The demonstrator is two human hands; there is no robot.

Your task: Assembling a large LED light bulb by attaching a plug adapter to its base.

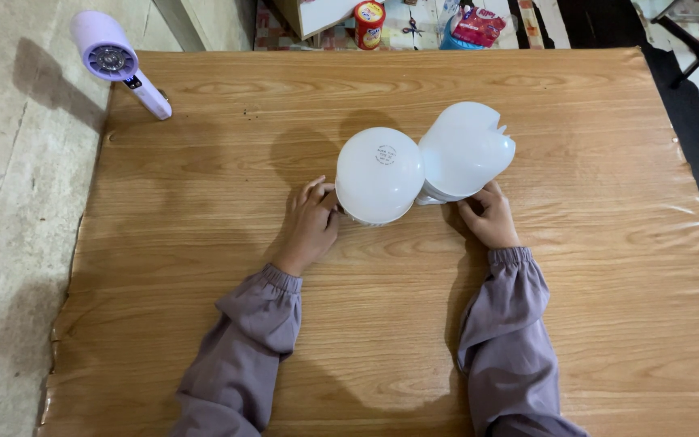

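Note:
Two large white bulbs stand side by side on the wooden table (204, 340). The left bulb (379, 173) has an intact round dome with a small printed mark on top. The right bulb (464, 150) has a dome broken at its far right edge, leaving jagged notches. My left hand (311, 226) grips the base of the left bulb from the left. Against the lower base of the right bulb rests my right hand (489, 214), fingers curled on it. Both arms wear grey-purple sleeves.
A lilac hair dryer (115, 61) lies at the table's far left corner, partly over the edge. Beyond the far edge are a small round tin (369, 23) and a red packet (477, 24) on a patterned floor. A concrete floor lies to the left.

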